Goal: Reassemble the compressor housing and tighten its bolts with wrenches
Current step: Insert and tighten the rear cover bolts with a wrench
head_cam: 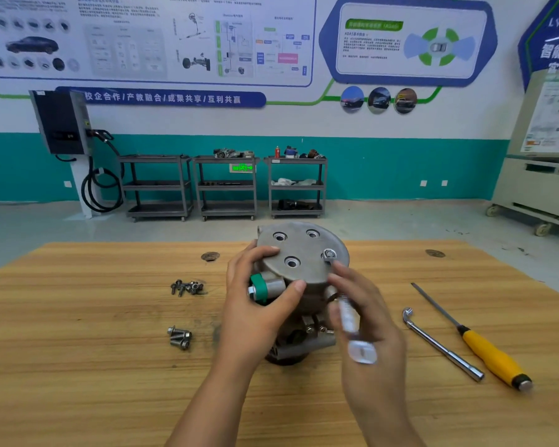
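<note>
From my remote seat, I take the compressor housing (300,295) as my landmark. It stands upright on the wooden table (78,366), near the middle of the view. Its round grey end plate (304,250) is on top, tilted toward the camera.

The left hand (255,312) grips the housing from its left side. The fingers curl over the plate's left edge and the thumb presses under the near rim. Under that hand a stubby port with a green cap (259,287) sticks out of the housing's left side.

The right hand (368,312) is at the housing's right, its fingers closed round a flat wrench (349,314), which is blurred. The wrench's far end sits on a bolt (329,254) in the plate's right-hand hole. The plate's other three recessed holes show no bolt heads.

To the housing's left, apart from it, lie two small heaps of loose bolts, one farther from me (188,287) and one nearer (179,338). To its right, beyond the right hand, an L-shaped socket wrench (439,345) lies on the table. A yellow-handled tool (489,353) with a thin dark shaft lies just beside it on the outer side. Behind the housing, against the far wall, stand three grey carts (226,188).
</note>
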